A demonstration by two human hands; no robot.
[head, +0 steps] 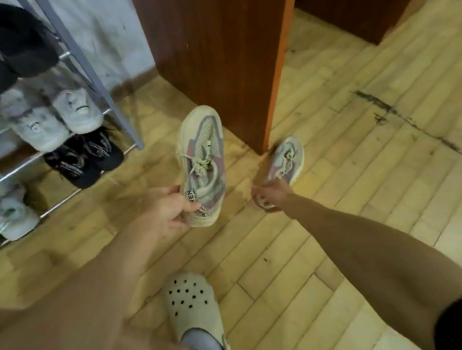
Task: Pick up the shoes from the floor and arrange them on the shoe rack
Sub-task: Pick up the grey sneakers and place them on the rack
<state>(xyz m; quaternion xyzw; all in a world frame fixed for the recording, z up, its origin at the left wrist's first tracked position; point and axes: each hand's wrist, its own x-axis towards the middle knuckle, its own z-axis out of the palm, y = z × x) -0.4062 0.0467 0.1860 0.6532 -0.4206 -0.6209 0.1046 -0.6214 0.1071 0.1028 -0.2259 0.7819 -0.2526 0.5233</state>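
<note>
left arm (80, 317) blurred, gripping sneaker (203, 161); right hand (275, 194) obscures second sneaker's (287, 160) heel.

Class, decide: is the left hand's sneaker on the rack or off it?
Off. The left hand grips the sneaker by its heel, to the right of the shoe rack.

Shoe rack (108, 82) left of cabinet (219, 41)

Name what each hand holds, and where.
Left hand: a pastel sneaker, by its heel. Right hand: on the matching sneaker, at its heel; grip blurred.
</note>
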